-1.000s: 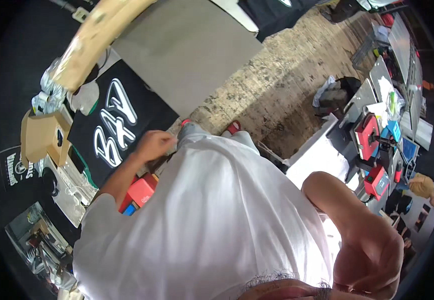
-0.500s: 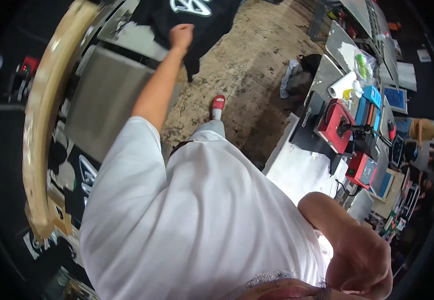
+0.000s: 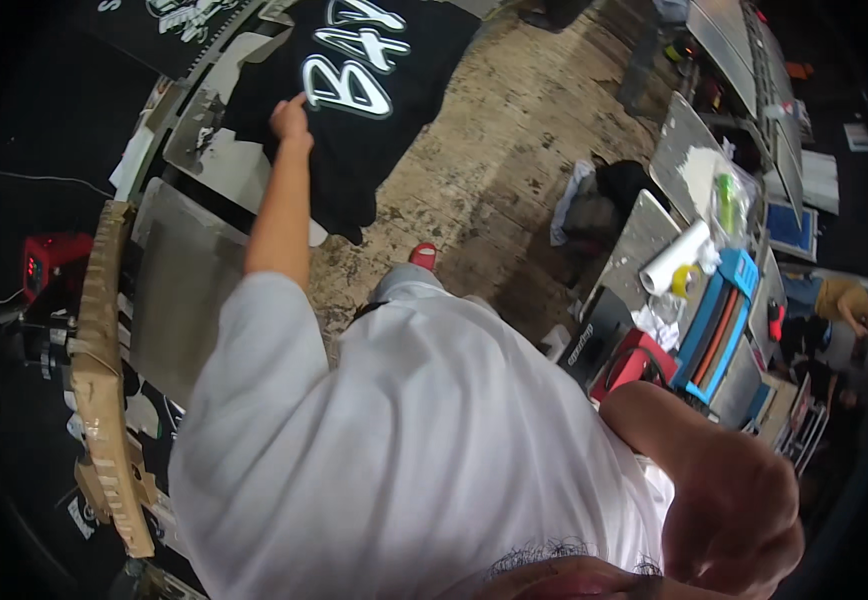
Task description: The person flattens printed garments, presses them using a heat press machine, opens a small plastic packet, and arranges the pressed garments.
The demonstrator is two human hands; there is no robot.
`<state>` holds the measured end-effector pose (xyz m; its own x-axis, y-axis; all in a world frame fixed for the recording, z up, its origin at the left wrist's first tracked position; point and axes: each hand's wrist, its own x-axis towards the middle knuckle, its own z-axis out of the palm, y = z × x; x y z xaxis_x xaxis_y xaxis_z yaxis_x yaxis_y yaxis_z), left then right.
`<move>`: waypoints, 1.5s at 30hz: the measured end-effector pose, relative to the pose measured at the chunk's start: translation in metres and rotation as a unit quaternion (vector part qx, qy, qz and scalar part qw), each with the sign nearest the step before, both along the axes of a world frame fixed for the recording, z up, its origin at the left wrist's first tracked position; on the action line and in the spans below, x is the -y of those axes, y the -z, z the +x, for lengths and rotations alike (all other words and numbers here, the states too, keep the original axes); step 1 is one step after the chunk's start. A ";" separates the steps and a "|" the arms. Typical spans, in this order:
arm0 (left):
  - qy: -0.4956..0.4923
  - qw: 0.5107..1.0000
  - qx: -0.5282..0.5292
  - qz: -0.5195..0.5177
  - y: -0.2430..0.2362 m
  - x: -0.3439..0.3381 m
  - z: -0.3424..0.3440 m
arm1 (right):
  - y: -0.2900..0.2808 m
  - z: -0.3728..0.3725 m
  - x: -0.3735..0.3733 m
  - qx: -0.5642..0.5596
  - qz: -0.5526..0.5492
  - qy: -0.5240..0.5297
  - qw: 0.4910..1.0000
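A black T-shirt [image 3: 354, 150] with large white lettering is spread at the upper left, partly over a grey metal board [image 3: 234, 170]. My left hand [image 3: 292, 120] reaches forward to it. Its index finger is stretched out and touches the shirt at the edge of the lettering; the other fingers are hard to make out. Raised close to the camera at the lower right, my right hand [image 3: 739, 520] is closed with bent fingers. Whatever it may hold is hidden from view.
A bare metal board [image 3: 184, 290] lies left of my arm, beside a long tan cardboard-wrapped bar [image 3: 104, 400]. On the right bench are a red heat press [image 3: 639, 360], a blue rack [image 3: 719, 320], a white roll [image 3: 674, 255] and yellow tape [image 3: 685, 280]. A person [image 3: 844, 300] is beyond.
I have moved forward along the floor; the shirt with its lettering shows more fully. My left hand has gone from closed to a stretched finger on the shirt. My right hand stays raised and closed.
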<state>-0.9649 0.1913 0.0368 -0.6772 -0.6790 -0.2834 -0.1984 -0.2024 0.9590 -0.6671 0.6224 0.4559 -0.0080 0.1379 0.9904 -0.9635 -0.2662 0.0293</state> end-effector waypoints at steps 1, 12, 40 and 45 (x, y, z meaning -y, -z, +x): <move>-0.006 0.990 -0.110 0.086 -0.013 -0.025 0.005 | 0.012 -0.015 -0.017 -0.015 -0.105 0.012 0.994; 0.000 0.952 -0.214 0.219 -0.055 -0.141 0.214 | 0.432 -0.392 -0.017 0.696 0.408 0.088 0.584; -0.281 0.857 0.140 -0.409 -0.303 -0.239 0.437 | 0.301 -0.243 0.167 0.280 0.696 -0.349 0.562; 0.083 0.915 0.127 -0.373 -0.238 -0.213 0.318 | 0.229 -0.157 0.183 0.115 0.660 -0.491 0.556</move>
